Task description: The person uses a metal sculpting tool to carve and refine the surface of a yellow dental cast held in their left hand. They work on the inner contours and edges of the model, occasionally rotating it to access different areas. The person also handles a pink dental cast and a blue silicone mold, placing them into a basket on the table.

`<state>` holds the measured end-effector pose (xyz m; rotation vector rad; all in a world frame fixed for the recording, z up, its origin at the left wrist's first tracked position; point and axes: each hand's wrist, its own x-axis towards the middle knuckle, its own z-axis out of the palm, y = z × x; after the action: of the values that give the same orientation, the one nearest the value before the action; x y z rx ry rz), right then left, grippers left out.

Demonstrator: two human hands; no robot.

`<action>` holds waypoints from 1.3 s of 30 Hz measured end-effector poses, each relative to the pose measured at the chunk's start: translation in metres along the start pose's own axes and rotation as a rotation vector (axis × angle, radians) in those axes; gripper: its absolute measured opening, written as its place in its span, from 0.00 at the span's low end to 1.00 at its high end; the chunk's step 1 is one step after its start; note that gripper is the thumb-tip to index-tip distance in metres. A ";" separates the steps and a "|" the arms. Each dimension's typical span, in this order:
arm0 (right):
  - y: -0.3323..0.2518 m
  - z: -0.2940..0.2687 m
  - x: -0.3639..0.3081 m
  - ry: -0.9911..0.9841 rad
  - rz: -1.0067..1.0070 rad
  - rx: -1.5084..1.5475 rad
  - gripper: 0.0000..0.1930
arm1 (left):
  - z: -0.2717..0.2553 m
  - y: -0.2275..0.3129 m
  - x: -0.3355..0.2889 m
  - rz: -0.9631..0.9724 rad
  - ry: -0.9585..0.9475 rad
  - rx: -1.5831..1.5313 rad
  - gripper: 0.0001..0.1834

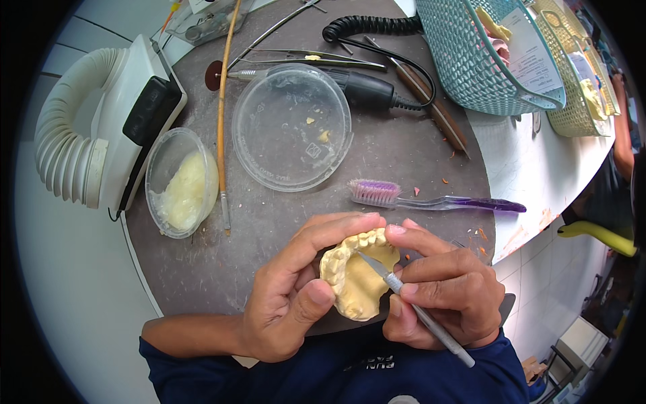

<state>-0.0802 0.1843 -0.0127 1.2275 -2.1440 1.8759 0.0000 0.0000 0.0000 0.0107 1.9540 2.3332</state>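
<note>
The left hand (286, 296) is curled around the left side of a pale-yellow, horseshoe-shaped plaster dental model (363, 289), its fingers along the far edge and its thumb by the near left side. The right hand (457, 289) grips a slim silver metal carving knife (437, 327) like a pen, a fingertip reaching to the model's far right rim. The model is held up near the person's body, at the near edge of the dark grey tabletop (188, 269), teeth facing up. The step in hand looks like trimming or scraping along the inner side of the teeth – the blade's tip lies at the front left of the arch, though whether it is cutting or only resting there I cannot tell. The next move seems to call for short, light strokes, with the left hand keeping the model steady and its thumb clear of the blade, since the teeth could chip. A purple-and-clear plastic toothbrush (441, 201) lies just beyond the hands, perhaps handy for clearing dust.
</note>
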 end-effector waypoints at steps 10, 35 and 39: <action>0.000 -0.003 0.001 0.001 -0.011 0.019 0.13 | 0.003 0.003 0.001 -0.001 0.011 0.022 0.37; 0.001 -0.045 0.010 0.057 -0.049 -0.514 0.16 | -0.007 0.017 0.003 -0.320 -0.043 -0.278 0.43; 0.013 -0.060 0.022 -0.117 0.025 -0.897 0.14 | -0.008 0.019 0.008 -0.375 -0.024 -0.369 0.43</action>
<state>-0.1300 0.2238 0.0036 1.0761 -2.5649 0.6408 -0.0100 -0.0102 0.0172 -0.3221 1.3429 2.3708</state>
